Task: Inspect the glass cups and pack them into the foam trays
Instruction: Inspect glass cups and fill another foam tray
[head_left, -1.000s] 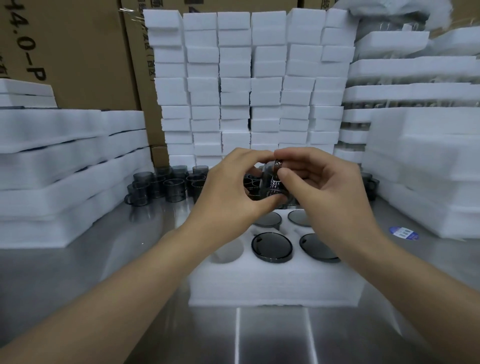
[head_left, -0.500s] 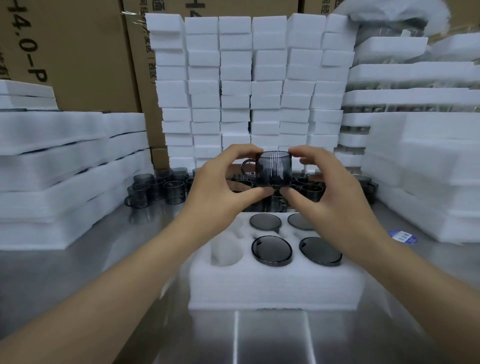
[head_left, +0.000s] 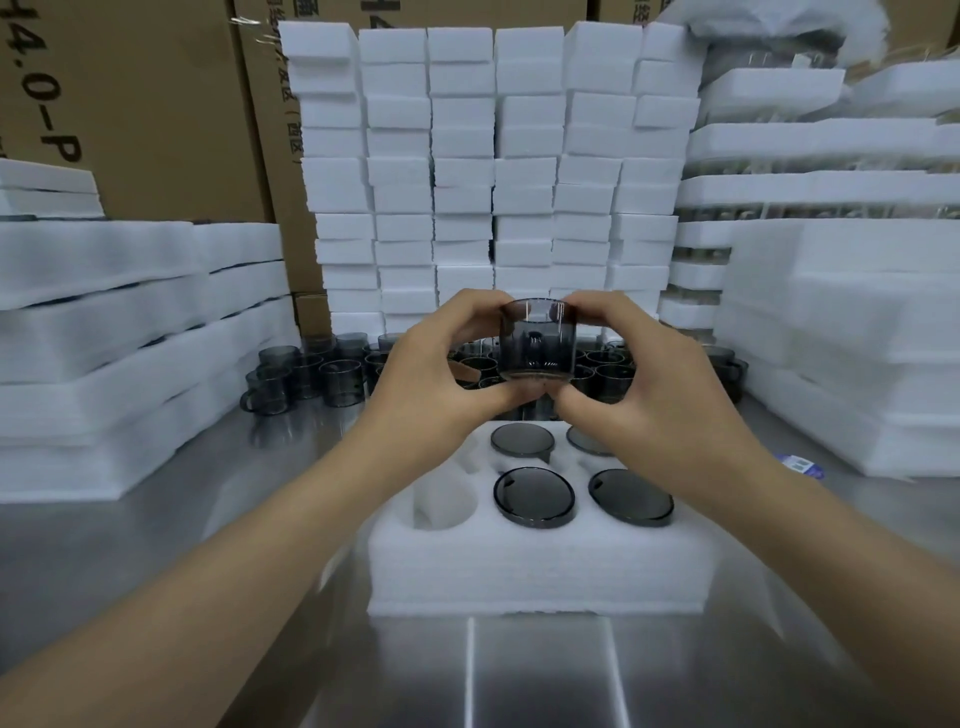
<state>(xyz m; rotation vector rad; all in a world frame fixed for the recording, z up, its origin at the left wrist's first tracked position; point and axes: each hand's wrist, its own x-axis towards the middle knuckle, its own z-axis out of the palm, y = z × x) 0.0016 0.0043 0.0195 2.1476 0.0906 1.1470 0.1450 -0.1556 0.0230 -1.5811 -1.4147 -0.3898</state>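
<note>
While both hands, left hand and right hand, grip the glass cup by fingertips, turning it slowly above the foam tray seems wise for checking defects

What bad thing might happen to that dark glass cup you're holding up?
1. The smoky glass cup is pinched only by fingertips of the left hand and right hand, so it might slip.
2. It hangs above the loose glass cups and the foam tray; a drop could crack several.
</note>
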